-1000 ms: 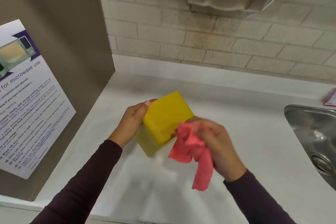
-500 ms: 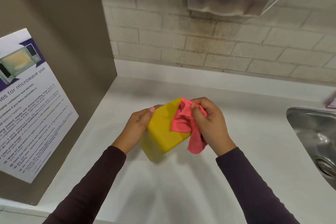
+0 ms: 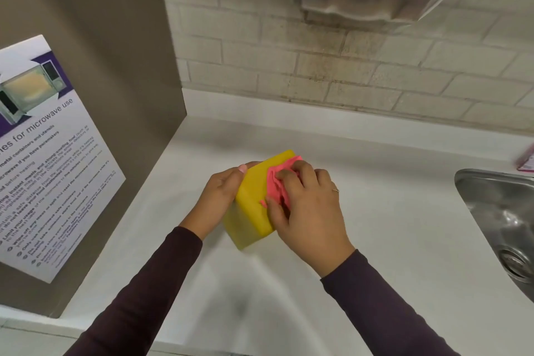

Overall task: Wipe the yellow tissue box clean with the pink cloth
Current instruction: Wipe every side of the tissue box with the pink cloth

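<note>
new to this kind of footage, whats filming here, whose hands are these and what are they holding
There is no machine here. A person wears a camera on the head, so this one picture looks forward and down at their own two hands. The left hand grips a yellow box, which is tilted. The right hand presses a bunched pink cloth against the box to wipe it. Below them is a white counter, with a steel sink at the right. A microwave poster hangs on the panel at the left.

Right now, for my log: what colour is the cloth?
Pink. The cloth, under the right hand on the yellow box, shows best in head view.
</note>
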Motion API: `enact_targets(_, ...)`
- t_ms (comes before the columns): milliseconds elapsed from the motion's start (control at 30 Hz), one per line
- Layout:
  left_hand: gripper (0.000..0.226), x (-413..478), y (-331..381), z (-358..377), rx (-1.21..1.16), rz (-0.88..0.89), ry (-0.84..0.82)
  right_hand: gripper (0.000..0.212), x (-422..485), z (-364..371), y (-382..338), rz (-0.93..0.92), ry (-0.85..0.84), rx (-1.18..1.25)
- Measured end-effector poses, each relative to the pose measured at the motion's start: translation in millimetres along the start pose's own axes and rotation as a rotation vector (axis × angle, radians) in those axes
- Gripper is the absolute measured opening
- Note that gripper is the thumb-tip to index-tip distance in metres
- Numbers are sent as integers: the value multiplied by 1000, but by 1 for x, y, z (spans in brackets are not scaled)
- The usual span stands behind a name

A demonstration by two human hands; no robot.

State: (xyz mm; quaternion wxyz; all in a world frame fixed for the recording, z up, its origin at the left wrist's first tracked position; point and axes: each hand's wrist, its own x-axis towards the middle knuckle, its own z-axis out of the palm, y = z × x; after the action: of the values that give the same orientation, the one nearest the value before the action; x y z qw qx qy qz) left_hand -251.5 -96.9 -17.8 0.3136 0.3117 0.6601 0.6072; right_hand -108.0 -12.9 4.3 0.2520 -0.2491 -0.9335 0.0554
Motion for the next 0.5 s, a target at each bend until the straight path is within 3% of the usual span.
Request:
enact_targets(133, 32, -4, 2, 3, 2, 13, -26, 35, -6, -8, 22, -149, -47, 143)
enact_targets(233, 30, -6, 1, 7, 4, 20, -48, 27, 0, -11, 34, -87, -16, 239)
enact_targets(333, 29, -8, 0, 11, -5, 27, -34, 25, 8, -8, 21, -11, 44, 261)
enact_targets(500, 36, -7, 1, 10, -34, 24, -70, 26, -3, -3, -18, -148, 42, 274)
